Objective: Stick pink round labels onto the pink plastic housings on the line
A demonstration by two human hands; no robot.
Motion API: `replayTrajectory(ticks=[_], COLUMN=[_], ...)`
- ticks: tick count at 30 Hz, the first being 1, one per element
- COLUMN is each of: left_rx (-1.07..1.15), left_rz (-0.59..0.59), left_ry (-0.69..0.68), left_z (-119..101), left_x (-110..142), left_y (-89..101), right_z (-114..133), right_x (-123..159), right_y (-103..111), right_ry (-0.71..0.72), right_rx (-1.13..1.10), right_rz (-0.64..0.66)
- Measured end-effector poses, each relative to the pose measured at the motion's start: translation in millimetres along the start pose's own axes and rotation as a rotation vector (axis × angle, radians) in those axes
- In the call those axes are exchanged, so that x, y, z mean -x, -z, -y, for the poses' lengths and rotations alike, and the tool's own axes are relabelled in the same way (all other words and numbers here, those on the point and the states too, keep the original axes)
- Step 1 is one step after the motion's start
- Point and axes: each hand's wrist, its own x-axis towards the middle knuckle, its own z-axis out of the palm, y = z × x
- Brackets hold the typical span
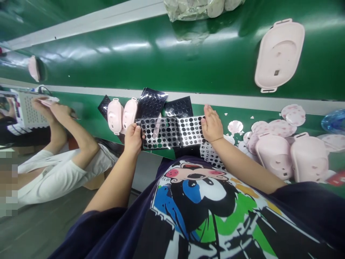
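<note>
My left hand (133, 139) pinches the left end of a clear sheet of round black stickers (161, 133). The sheet stretches across in front of my shirt, with gaps among its dots. At its right end rests my right hand (212, 124), fingers stretched out and pointing away from me, its thumb side against the sheet's edge. Darker sticker sheets (152, 102) lie just behind, and another dotted sheet (211, 154) hangs below my right wrist. Two pale pink plastic shells (115, 117) stand beside my left hand.
More pink shells (275, 154) and spotted round pieces (293, 114) crowd the right side. A large shell (280, 55) lies on the green belt (188, 54) beyond a metal rail. To the left, a co-worker's hands (51, 104) hold a pale piece. A bagged bundle (202, 9) is at the top.
</note>
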Motion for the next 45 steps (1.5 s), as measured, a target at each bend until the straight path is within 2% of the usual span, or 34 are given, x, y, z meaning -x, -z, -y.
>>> replayTrajectory(ticks=[6,11,14,17,21,24,29,33,36,40,45], left_rx=[-0.005,0.028,0.061,0.089,0.102,0.061,-0.024,-0.032,-0.063,-0.102,-0.113], left_rz=[0.013,0.023,0.068,0.152,0.274,0.325,0.439,0.415,0.381,0.327,0.309], left_ry=[-0.006,-0.007,0.022,0.074,0.143,0.201,0.248,0.273,0.269,0.250,0.284], left_z=[1,-4,-17,-39,-72,-87,-86,-79,-80,-84,-83], left_x=[2,8,13,19,29,37,48,49,44,37,35], left_y=[0.9,0.3,-1.7,-9.4,-32.7,-58.3,-99.7,-114.8,-112.0,-93.8,-73.3], right_z=[-1,-4,-7,-11,-17,-22,-25,-16,-8,-4,-3], right_x=[1,1,3,4,-1,-10,-18,-13,-4,15,39], right_y=[-1,0,5,9,9,10,32,60,77,88,88], right_ry=[0.001,0.012,0.004,-0.027,-0.088,-0.131,-0.170,-0.206,-0.226,-0.202,-0.268], right_rx=[-0.065,-0.214,-0.346,-0.498,-0.701,-0.815,-0.914,-0.943,-1.024,-1.186,-1.137], right_rz=[-0.018,-0.068,-0.117,-0.164,-0.218,-0.233,-0.212,-0.193,-0.217,-0.276,-0.213])
